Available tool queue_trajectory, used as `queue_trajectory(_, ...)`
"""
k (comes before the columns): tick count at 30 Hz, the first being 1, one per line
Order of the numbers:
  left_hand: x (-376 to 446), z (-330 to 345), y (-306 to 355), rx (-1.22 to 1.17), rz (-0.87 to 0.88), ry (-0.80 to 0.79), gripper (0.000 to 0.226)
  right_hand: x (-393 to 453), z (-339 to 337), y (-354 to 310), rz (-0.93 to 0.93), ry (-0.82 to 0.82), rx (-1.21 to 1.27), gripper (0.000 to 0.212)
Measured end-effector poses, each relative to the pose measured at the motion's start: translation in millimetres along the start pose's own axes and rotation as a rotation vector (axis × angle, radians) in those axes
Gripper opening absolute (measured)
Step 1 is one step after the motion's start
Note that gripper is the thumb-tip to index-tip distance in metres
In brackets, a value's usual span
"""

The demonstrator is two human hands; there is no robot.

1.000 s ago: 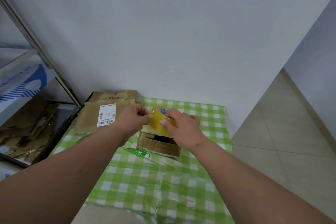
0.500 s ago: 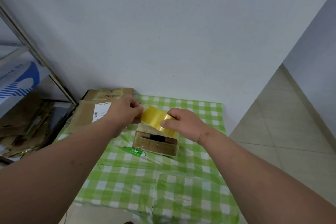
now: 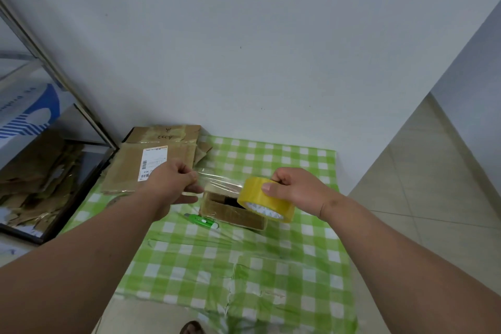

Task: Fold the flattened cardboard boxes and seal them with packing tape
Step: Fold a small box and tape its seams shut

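Tape stretched over box, both hands engaged.
Left hand [image 3: 173,184] pinches the clear strip [image 3: 219,180]; right hand [image 3: 294,188] grips the yellow tape roll [image 3: 264,199] above the small cardboard box [image 3: 230,211].

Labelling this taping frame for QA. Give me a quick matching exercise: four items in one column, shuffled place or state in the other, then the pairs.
Items:
1. tape roll
2. tape strip
3. green cutter
4. flattened boxes

States:
A. lies on the tablecloth beside the small box
B. stacked at the table's far left corner
C. held in the right hand
D. stretched between the left hand and the roll

Pairs: 1-C, 2-D, 3-A, 4-B
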State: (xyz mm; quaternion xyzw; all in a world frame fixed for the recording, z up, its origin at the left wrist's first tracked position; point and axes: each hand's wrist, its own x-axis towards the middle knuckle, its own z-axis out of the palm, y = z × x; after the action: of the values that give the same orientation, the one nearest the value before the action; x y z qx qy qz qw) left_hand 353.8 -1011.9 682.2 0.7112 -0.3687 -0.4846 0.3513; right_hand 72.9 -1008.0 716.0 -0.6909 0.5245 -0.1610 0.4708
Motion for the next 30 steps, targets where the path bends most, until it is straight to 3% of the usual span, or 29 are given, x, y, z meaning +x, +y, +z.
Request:
queue_trajectory(4,3.3,11.2,-17.4,0.053,-0.054,-0.062,0.008,1.0,0.1,10.7,0.056,-0.025,-0.027,0.016)
queue_trajectory(11,15.3,26.4,-37.5,0.004,-0.103,-0.120,0.017,9.9,12.1,19.6,0.121,-0.048,-0.212,0.007)
queue_trajectory(18,33.4,29.8,-40.7,-0.080,-0.132,-0.120,0.018,35.9,18.0,15.8,0.155,-0.013,-0.330,0.010)
queue_trajectory(20,39.7,27.8,-43.0,-0.110,-0.155,-0.109,0.018,43.5,19.2,17.7,0.170,0.009,-0.317,0.019)
queue_trajectory(24,51.5,23.0,-45.7,-0.148,-0.203,-0.115,0.018,51.6,22.9,27.7,0.203,0.060,-0.087,0.034)
queue_trajectory(28,60.8,20.3,-46.9,-0.167,-0.234,-0.119,0.019,48.1,30.1,38.5,0.251,0.153,0.400,0.026)
queue_trajectory(30,64.9,20.3,-47.0,-0.175,-0.248,-0.131,0.020,47.7,34.2,41.4,0.249,0.178,0.433,0.025)
